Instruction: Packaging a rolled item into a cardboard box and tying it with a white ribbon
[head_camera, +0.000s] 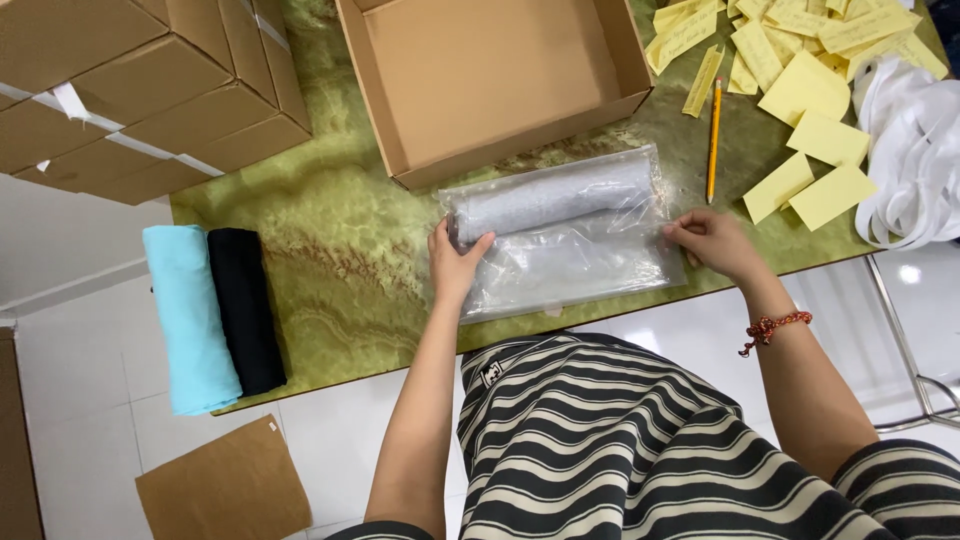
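A clear plastic bag (575, 262) lies on the green marbled table (340, 250) near its front edge. Inside it, along the far side, sits a rolled grey cloth (550, 200). My left hand (455, 262) grips the bag's left end, thumb on the roll. At the bag's right edge, my right hand (712, 240) pinches the plastic. A red braided bracelet (772, 328) is on my right wrist.
An open cardboard box (490, 80) stands just behind the bag. Rolled light-blue cloth (188, 320) and black cloth (245, 310) lie at the table's left end. Stacked cartons (150, 90) far left. A pencil (714, 140), yellow paper slips (810, 90) and white ribbon (910, 150) at right.
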